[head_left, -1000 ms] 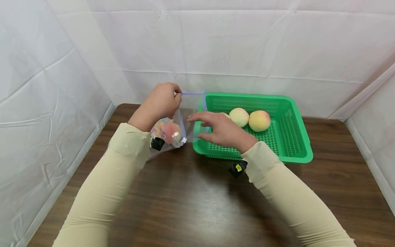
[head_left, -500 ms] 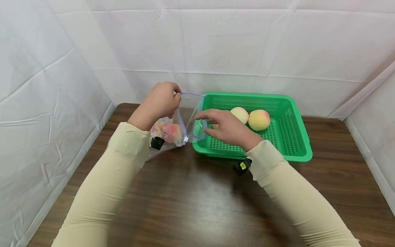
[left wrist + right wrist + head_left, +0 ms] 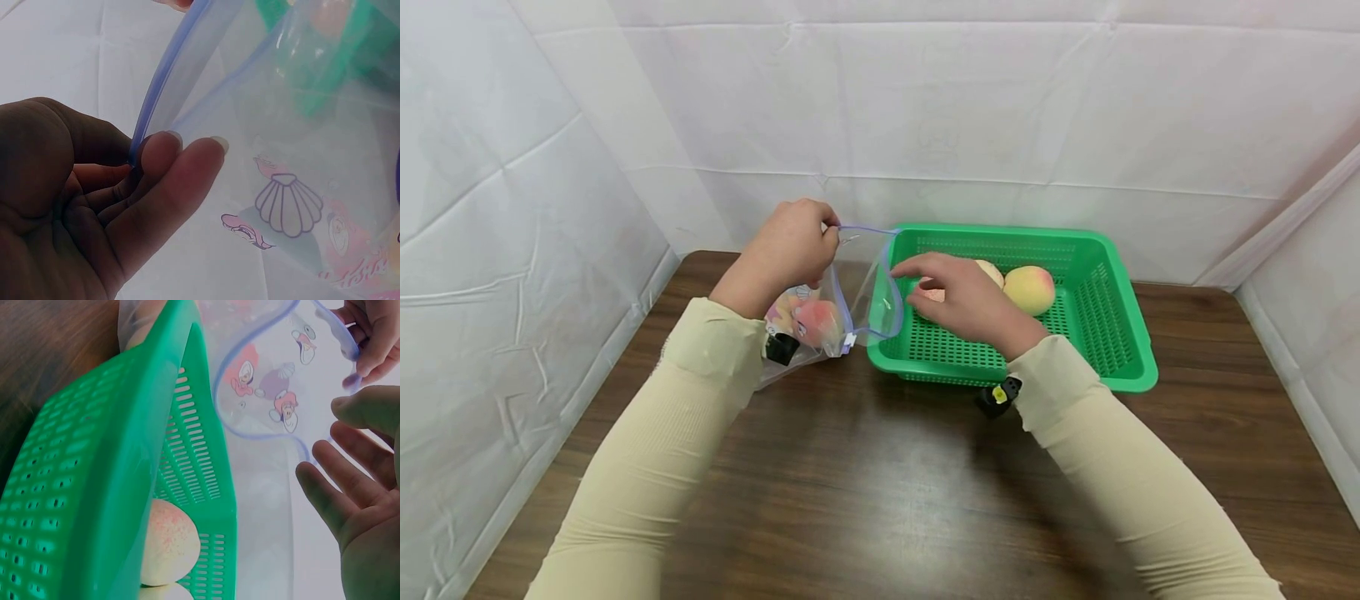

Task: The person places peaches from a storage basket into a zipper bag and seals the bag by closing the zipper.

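Note:
My left hand point(image 3: 793, 246) pinches the top edge of a clear zip bag point(image 3: 857, 267) with a purple seal. The bag's mouth gapes toward the basket, as the right wrist view also shows, and cartoon prints point(image 3: 284, 403) cover one side. Inside lies a pinkish peach point(image 3: 817, 322), partly hidden by my left wrist and its camera. My right hand point(image 3: 958, 296), fingers parted and holding nothing, hovers over the left part of a green basket point(image 3: 1007, 232). Beneath it a speckled peach point(image 3: 172, 544) shows in the right wrist view. Another peach point(image 3: 1030, 290) sits further right, uncovered.
The basket stands on a dark wooden table point(image 3: 880, 500), just right of the bag. White cloth walls point(image 3: 970, 108) rise behind the table and on both sides. A white slider point(image 3: 849, 340) sits at the near end of the bag's seal.
My right hand has drawn away from the bag's mouth, rightward and slightly back over the basket. The bag's near-right edge has relaxed into a curve. My left hand has stayed in place.

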A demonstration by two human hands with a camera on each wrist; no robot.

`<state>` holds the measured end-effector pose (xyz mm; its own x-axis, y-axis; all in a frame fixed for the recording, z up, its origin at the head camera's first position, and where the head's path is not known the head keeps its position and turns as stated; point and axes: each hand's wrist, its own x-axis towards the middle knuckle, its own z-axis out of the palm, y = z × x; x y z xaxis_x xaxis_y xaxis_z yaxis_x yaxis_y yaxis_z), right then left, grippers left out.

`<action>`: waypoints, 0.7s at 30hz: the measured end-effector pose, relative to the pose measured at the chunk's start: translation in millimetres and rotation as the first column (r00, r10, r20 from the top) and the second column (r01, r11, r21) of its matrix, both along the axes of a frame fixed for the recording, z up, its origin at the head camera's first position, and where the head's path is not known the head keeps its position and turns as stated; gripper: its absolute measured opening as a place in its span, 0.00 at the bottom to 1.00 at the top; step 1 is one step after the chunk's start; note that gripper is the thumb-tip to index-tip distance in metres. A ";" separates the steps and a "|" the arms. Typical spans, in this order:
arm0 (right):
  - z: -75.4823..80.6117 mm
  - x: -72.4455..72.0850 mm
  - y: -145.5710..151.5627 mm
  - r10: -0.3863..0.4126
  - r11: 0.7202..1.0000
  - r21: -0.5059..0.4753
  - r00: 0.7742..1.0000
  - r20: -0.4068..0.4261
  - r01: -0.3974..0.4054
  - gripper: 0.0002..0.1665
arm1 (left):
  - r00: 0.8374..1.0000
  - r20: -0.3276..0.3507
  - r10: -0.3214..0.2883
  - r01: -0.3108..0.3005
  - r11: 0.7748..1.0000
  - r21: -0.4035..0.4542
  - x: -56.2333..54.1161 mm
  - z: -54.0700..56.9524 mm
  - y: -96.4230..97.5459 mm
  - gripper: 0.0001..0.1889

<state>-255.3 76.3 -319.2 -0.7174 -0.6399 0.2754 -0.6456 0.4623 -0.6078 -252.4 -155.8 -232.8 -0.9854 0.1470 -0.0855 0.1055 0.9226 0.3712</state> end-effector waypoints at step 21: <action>2.5 -23.2 9.6 -0.206 0.968 0.160 0.976 0.070 0.192 0.26 | 1.000 0.004 0.015 -0.015 1.000 0.016 6.2 1.0 -1.3 0.19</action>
<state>-278.4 85.9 -316.7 -0.8512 -0.5113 0.1185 -0.4801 0.6672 -0.5695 -246.2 -157.0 -231.8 -0.9873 0.1333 -0.0866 0.0900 0.9179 0.3864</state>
